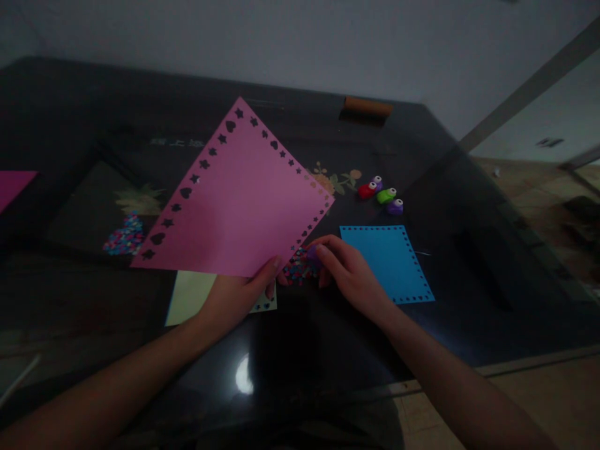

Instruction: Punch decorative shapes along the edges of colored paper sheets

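My left hand (239, 294) pinches the near edge of a pink paper sheet (239, 200) and holds it tilted above the dark table (469, 275). Stars and hearts are punched along the sheet's edges. My right hand (344, 269) is closed on a small purple punch (313, 255) at the sheet's lower right edge. Under that hand lies a small heap of coloured paper cut-outs (297, 269). A pale yellow sheet (192, 297) lies flat beneath my left hand.
A blue sheet (387, 259) with punched edges lies right of my right hand. Red, green and purple punches (382, 194) sit behind it. Another confetti heap (124, 236) lies at the left, a pink sheet (14, 186) at the far left, and a brown object (366, 107) at the back.
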`<act>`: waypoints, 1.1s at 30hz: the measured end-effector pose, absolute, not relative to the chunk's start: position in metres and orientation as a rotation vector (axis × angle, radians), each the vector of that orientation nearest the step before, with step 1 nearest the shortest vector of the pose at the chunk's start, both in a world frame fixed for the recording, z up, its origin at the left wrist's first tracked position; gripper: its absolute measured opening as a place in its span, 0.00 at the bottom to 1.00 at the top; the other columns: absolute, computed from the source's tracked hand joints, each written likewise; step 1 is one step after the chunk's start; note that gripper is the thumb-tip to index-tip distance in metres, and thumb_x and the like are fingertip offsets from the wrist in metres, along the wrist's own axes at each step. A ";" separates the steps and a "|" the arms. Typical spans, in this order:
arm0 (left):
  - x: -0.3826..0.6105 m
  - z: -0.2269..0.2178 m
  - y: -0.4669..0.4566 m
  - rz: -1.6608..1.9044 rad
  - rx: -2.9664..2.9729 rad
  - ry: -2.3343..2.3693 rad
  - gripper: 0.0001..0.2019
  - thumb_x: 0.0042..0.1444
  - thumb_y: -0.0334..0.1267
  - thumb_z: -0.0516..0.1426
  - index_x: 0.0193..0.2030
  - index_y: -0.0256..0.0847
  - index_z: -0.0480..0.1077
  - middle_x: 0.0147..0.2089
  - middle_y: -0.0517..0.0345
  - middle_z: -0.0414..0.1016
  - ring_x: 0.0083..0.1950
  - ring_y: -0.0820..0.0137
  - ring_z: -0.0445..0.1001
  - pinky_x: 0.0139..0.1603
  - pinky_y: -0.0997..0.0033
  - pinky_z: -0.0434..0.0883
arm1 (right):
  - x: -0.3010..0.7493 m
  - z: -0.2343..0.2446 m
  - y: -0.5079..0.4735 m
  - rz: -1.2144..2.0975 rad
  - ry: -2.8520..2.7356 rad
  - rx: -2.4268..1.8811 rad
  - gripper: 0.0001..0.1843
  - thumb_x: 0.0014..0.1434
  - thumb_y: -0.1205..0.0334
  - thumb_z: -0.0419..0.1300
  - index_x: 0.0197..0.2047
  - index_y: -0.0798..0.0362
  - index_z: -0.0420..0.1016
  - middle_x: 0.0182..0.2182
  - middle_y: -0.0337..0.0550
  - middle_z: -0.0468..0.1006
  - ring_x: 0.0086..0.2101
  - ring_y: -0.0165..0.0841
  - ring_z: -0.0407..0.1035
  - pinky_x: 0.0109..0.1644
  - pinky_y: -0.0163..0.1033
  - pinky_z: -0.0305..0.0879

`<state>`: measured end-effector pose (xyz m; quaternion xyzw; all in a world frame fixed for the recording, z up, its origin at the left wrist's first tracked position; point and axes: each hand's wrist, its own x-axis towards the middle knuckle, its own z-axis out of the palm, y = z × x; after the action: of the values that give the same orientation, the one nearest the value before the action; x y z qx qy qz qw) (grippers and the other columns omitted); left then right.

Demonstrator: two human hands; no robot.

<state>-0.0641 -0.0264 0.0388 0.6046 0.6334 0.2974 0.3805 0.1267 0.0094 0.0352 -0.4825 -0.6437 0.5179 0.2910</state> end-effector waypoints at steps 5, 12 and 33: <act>-0.063 0.039 -0.026 0.744 1.530 1.630 0.20 0.57 0.48 0.48 0.20 0.43 0.70 0.17 0.61 0.69 0.22 0.69 0.68 0.31 0.70 0.68 | 0.130 0.039 0.008 1.237 -1.893 -1.297 0.15 0.64 0.50 0.51 0.43 0.53 0.69 0.24 0.36 0.70 0.23 0.28 0.67 0.26 0.34 0.60; -0.063 0.039 -0.026 0.749 1.501 1.605 0.19 0.56 0.48 0.48 0.20 0.43 0.69 0.17 0.61 0.68 0.21 0.69 0.68 0.28 0.71 0.67 | 0.135 0.044 0.010 0.996 -2.255 -1.211 0.15 0.64 0.53 0.52 0.47 0.55 0.68 0.33 0.43 0.77 0.31 0.32 0.71 0.33 0.36 0.60; -0.063 0.038 -0.026 0.752 1.469 1.584 0.20 0.56 0.49 0.48 0.22 0.42 0.71 0.16 0.62 0.66 0.21 0.69 0.66 0.28 0.70 0.66 | 0.140 0.049 0.014 1.275 -1.815 -1.199 0.15 0.55 0.58 0.63 0.46 0.48 0.72 0.33 0.39 0.75 0.29 0.31 0.68 0.32 0.37 0.65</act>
<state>-0.0633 -0.0256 0.0375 0.5845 0.6303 0.2991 0.4144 0.1405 0.0138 0.0490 -0.4528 -0.6854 0.4815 0.3055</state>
